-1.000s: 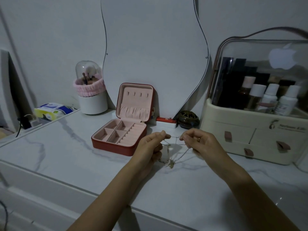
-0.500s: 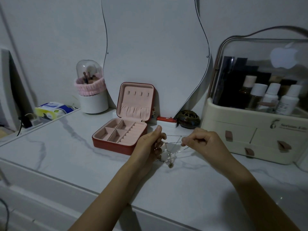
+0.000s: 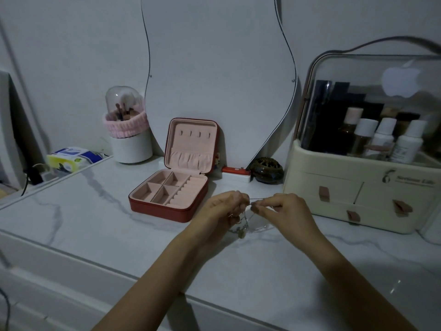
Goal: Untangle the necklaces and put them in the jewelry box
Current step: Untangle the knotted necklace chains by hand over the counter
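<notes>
Both hands pinching tangled chains above the marble top.

My left hand [image 3: 223, 207] and right hand [image 3: 284, 209] pinch the necklaces [image 3: 243, 225] close together, a short taut run of chain between the fingertips; the rest hangs in a knot below, over the table [image 3: 95, 235]. The red box [image 3: 171, 189] stands open just left of my left hand, pink compartments bare. Behind it, a mirror [image 3: 214, 68]; at right, a cosmetics case [image 3: 358, 187] with bottles.
</notes>
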